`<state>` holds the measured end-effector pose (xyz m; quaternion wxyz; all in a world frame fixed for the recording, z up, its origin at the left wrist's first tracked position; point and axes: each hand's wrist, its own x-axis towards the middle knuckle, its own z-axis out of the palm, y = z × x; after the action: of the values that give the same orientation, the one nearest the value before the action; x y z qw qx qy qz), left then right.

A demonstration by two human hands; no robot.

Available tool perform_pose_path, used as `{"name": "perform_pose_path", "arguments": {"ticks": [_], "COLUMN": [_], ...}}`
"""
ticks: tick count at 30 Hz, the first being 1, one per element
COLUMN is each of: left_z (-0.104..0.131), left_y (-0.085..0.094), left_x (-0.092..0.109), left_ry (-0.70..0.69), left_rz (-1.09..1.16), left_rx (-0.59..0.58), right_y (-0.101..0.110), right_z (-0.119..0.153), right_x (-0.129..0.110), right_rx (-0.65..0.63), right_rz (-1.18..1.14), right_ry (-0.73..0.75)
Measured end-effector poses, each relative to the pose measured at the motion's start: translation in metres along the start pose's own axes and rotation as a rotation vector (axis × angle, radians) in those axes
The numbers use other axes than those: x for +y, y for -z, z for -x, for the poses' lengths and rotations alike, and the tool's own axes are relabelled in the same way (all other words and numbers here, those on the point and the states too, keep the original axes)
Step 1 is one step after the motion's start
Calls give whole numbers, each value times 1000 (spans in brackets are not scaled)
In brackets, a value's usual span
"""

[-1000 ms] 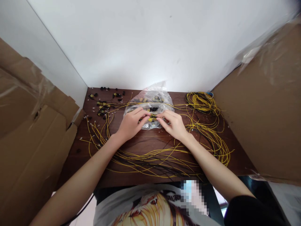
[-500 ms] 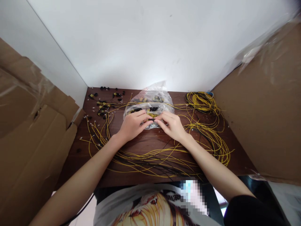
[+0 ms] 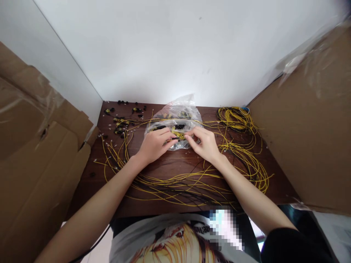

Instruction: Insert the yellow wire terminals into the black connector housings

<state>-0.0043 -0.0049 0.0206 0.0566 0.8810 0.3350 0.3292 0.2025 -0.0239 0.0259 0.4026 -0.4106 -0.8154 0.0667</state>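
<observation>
Thin dark wire (image 3: 179, 138): exposed between fingertips, apparently easier to reach.
Left hand (image 3: 153, 147): pinching it.
Right hand (image 3: 205, 145): easing away, grip unclear.

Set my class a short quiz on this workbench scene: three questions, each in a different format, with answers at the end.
1. Multiple choice: What lies on the table, just beyond the fingertips of the left hand and right hand?
A) a metal tray
B) a clear plastic bag
C) a glass jar

2. True or false: A coiled bundle of yellow and black wires lies near the table's far right corner.

3. Fill in the blank: The brown panel standing at the right side of the table is made of ____.

Key: 1. B; 2. true; 3. cardboard
</observation>
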Motion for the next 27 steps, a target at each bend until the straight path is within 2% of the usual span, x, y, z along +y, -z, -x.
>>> {"name": "perform_pose_path", "arguments": {"ticks": [8, 20, 27], "left_z": [0, 0, 1], "left_y": [0, 1, -1], "left_x": [2, 2, 0], "left_ry": [-10, 7, -9], "left_rz": [-13, -17, -27], "left_rx": [-36, -38, -37], "right_y": [-1, 1, 2], "right_z": [0, 0, 0], "right_x": [-3, 0, 1], "right_rx": [-125, 6, -37], "right_rz": [-35, 53, 36], "right_ry": [62, -23, 22]}}
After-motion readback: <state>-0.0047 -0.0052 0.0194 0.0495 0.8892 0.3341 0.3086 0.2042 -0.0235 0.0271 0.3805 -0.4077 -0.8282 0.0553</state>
